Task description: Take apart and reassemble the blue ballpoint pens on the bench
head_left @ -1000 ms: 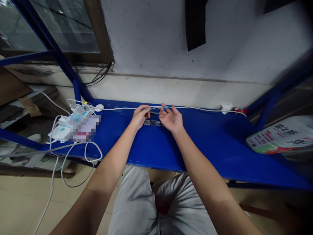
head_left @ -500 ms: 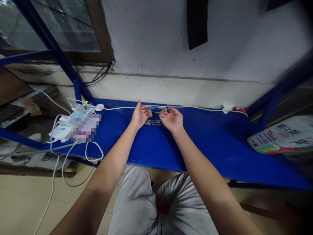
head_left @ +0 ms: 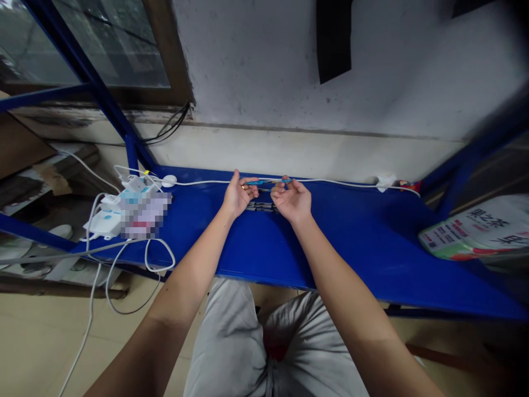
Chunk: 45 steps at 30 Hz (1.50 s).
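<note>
A slender blue pen [head_left: 255, 182] spans the gap between my two hands above the blue shelf [head_left: 351, 220]. My left hand [head_left: 238, 196] pinches its left part, with the thumb pointing up. At the other end, the fingers of my right hand [head_left: 292, 199] are closed on a short blue piece of it. A thinner stretch shows between the two blue parts; whether they are joined there I cannot tell. Below my fingers, several slim dark pens or refills [head_left: 261, 207] lie side by side on the shelf. Another thin stick lies just behind them, partly hidden by my hands.
White power strips [head_left: 103, 223] with plugs and looping cables stand at the left, beside a blurred-out item [head_left: 144, 215]. A white cable [head_left: 330, 182] runs along the back edge. At the right are a small red wrapper [head_left: 408, 185] and a large printed package [head_left: 463, 231].
The two blue ends of the pen sit slightly farther apart, with more of the thin middle showing. My right hand has shifted a little to the right.
</note>
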Each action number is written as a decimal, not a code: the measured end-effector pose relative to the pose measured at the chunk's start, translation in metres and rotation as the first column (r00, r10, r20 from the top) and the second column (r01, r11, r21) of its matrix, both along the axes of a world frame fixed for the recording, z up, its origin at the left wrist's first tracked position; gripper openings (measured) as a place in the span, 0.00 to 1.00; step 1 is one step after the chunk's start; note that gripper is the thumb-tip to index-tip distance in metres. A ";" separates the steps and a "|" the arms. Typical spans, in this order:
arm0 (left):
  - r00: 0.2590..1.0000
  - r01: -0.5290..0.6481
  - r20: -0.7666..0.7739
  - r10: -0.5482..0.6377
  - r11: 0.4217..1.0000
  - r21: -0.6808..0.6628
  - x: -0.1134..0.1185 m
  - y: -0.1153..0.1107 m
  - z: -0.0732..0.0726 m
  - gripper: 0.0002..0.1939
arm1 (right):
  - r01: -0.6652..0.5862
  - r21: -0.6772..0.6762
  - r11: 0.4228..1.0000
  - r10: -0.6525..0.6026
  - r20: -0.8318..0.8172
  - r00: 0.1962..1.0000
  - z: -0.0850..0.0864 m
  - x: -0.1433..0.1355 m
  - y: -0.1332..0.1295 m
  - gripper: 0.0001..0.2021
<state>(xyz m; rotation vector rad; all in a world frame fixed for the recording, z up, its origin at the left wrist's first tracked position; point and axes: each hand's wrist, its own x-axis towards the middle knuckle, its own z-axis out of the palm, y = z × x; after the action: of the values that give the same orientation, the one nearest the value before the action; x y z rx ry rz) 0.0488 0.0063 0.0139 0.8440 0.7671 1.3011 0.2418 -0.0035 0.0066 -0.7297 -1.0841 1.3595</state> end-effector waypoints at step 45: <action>0.726 -0.238 -0.545 0.420 0.896 0.374 -0.017 0.023 -0.025 0.08 | 0.232 0.205 0.951 -0.301 0.443 0.844 -0.021 0.017 0.031 0.13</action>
<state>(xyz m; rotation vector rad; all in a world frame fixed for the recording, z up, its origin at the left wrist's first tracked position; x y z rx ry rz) 0.0321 0.0295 -0.0114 1.4563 1.3233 1.4862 0.2592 0.0270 -0.0145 -1.0951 -1.3850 0.8690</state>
